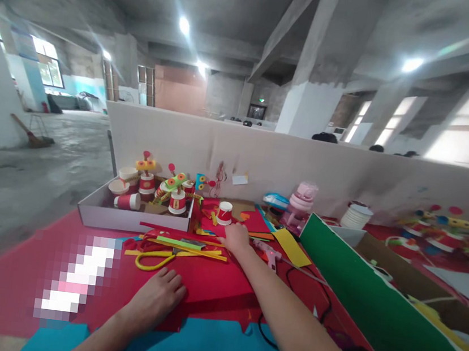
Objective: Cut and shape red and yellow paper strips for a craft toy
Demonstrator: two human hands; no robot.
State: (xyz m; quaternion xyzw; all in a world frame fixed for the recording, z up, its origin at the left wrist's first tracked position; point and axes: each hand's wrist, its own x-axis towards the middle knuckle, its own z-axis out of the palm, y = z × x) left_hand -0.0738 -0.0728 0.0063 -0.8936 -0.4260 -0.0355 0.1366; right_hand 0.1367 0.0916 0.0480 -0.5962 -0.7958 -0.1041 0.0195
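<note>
While paper-cup figures (177,203) in white box (135,221) were seen assembled with heads (176,180), none was fitted on red-and-white paper cup (225,213) just beyond right hand (236,238). Right grip was hidden by hand's back; hold could not be told. Left hand (164,291) was laid, loosely curled, on tabletop (213,281) near yellow-handled scissors (171,259); contents, closure unclear.
</note>
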